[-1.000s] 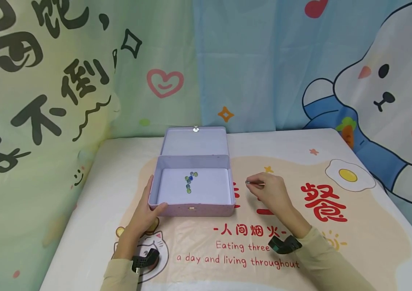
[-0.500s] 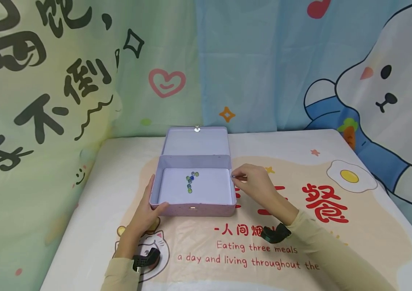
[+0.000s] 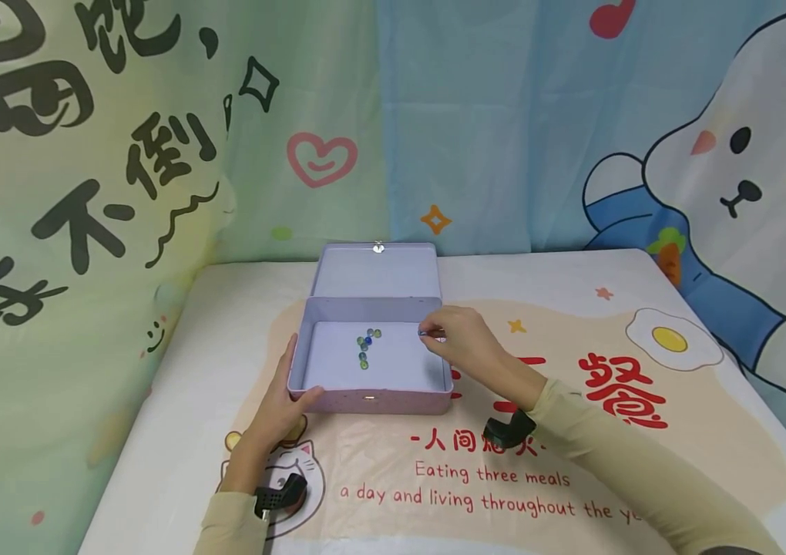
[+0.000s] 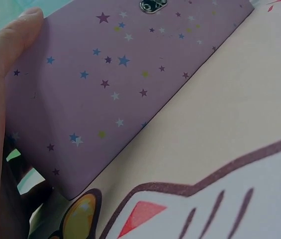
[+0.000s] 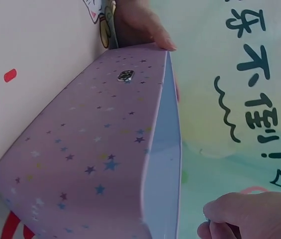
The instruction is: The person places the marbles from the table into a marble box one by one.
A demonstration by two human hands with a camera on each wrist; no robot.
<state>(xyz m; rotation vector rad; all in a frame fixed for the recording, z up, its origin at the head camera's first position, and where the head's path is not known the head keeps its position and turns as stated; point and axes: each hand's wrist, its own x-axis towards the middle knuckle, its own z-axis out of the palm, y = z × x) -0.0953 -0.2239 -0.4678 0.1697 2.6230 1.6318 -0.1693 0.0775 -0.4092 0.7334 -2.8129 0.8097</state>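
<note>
An open lilac tin box (image 3: 372,401) with a star pattern outside stands on the table, its hinged lid (image 3: 376,270) tipped back. Several green and blue glass marbles (image 3: 364,356) lie on its pale floor, left of the middle. My left hand (image 3: 284,403) grips the box's front left corner, thumb over the front rim and fingers along the left side. Above the right part of the box, my right hand (image 3: 461,339) pinches a small marble (image 3: 422,332) between thumb and fingertips; most of it is hidden. The right wrist view shows these curled fingers (image 5: 230,211) above the rim.
A printed cloth (image 3: 504,493) with red lettering and a cat drawing covers the table. Behind the table hangs a pastel curtain (image 3: 455,139) with a bunny print. The box's metal clasp (image 4: 153,5) sits on its front wall.
My right hand has moved left with the pinched marble, from beside the box to over its right part. The left hand keeps its grip, and the marbles inside lie as before.
</note>
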